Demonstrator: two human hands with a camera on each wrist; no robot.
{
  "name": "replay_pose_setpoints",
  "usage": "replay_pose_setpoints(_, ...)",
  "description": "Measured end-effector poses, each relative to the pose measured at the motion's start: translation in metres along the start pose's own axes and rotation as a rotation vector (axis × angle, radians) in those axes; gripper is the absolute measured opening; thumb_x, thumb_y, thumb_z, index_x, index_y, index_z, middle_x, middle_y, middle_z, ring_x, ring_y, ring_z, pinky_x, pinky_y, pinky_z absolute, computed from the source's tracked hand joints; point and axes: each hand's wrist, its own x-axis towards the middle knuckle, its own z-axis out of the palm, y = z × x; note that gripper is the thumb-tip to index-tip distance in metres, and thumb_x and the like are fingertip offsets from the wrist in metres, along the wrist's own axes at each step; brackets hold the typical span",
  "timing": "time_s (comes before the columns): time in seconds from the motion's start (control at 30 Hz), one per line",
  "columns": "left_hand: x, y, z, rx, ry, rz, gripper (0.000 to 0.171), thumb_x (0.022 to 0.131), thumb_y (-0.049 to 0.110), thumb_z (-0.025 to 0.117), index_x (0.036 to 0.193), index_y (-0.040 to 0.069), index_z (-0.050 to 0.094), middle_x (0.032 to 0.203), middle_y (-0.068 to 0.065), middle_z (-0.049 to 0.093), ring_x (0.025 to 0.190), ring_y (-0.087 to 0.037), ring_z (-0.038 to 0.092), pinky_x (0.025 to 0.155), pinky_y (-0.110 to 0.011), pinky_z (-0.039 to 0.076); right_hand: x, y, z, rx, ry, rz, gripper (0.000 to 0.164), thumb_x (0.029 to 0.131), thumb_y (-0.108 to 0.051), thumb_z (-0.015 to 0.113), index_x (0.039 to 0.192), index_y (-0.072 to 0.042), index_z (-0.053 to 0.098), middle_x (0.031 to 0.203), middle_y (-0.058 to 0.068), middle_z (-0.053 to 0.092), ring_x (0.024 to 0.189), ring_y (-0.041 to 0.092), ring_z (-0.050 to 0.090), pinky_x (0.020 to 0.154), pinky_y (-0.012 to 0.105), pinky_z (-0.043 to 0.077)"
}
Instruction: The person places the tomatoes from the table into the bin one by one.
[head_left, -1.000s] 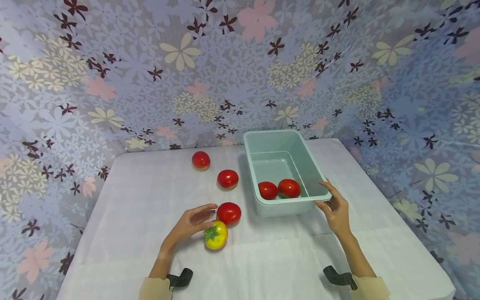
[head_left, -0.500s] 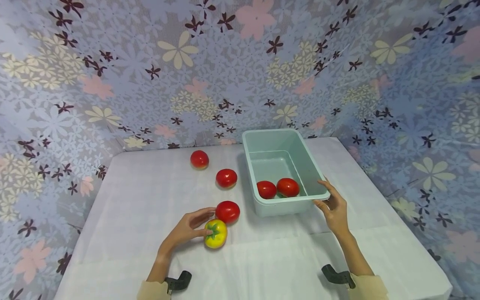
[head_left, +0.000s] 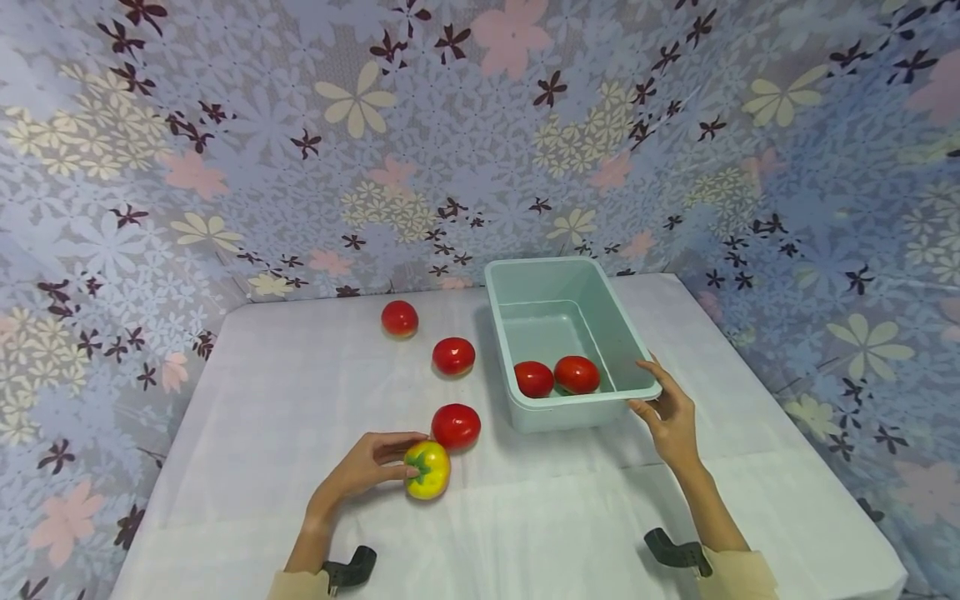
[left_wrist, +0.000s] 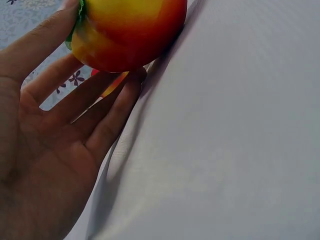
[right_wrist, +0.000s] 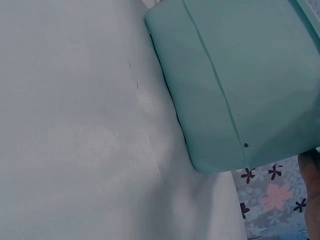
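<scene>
Tomato (head_left: 437, 482), round, glossy yellow-red, sits pinched in the half-closed left hand (head_left: 365, 465) beside a red oval tomato (head_left: 456, 426); right hand (head_left: 677, 427) grips a pale-green rectangular plastic bin (head_left: 570, 417). We fear slipping (smooth skin, shallow hold).

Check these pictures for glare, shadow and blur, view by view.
Head view: glare spots on the red tomatoes, soft shadow on the white cloth left of the green bin. Left wrist view: left hand dim, yellow-red tomato cropped at the top. Right wrist view: broad shadow on the cloth near the bottom edge, detail soft.
</scene>
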Motion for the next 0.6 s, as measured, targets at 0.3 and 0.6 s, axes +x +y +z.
replay_pose_setpoints(0.3,0.001,0.002,-0.001,0.017,-0.004,-0.018,0.050,0.089,0.016,0.072,0.134,0.003,0.058,0.135,-0.014,0.060,0.121,-0.021,0.060,0.099,-0.023,0.050,0.000,0.001,-0.001,-0.006,0.005,0.007,0.054,0.079,0.021,0.065,0.129,0.020,0.046,0.147,0.043,0.026,0.136,0.008,0.044,0.085,0.013,0.053)
replay_pose_setpoints(0.6,0.007,0.010,-0.006,0.010,-0.042,0.024,0.050,0.087,0.014,0.073,0.134,0.003,0.057,0.136,-0.017,0.059,0.121,-0.036,0.057,0.097,-0.027,0.052,-0.001,0.002,-0.002,-0.007,0.000,0.015,0.054,0.079,0.020,0.065,0.130,0.019,0.047,0.148,0.041,0.026,0.134,0.007,0.045,0.084,0.013,0.053)
